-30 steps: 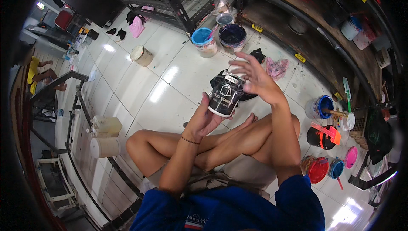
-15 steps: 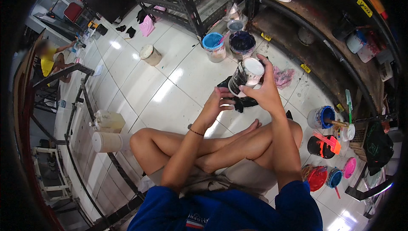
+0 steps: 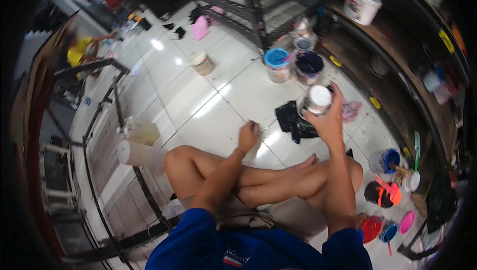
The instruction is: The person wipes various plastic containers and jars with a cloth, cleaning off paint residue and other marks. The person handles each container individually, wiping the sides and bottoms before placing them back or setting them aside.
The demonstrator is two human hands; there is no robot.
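My right hand (image 3: 329, 121) grips a small jar (image 3: 319, 98) with a white top, its thumb and fingers round the sides. The jar is held up above a crumpled black plastic bag (image 3: 293, 123) on the floor. Part of a pale round rim shows behind the jar; I cannot tell what it belongs to. My left hand (image 3: 249, 135) is away from the jar, over the tiles to the left, with its fingers curled in. Whatever those fingers hold, if anything, is hidden.
Beyond the jar stand a light blue paint bucket (image 3: 277, 64) and a dark purple one (image 3: 308, 66). Several paint pots, including a red one (image 3: 370, 228), stand at my right. Shelving (image 3: 357, 78) lines the right. A lidded tub (image 3: 200, 63) stands ahead; jerrycans (image 3: 141, 130) stand left.
My left hand has drawn away from the jar, down and left, and its fingers have closed. The jar stays in my right hand, now more upright. The whole view has shifted.
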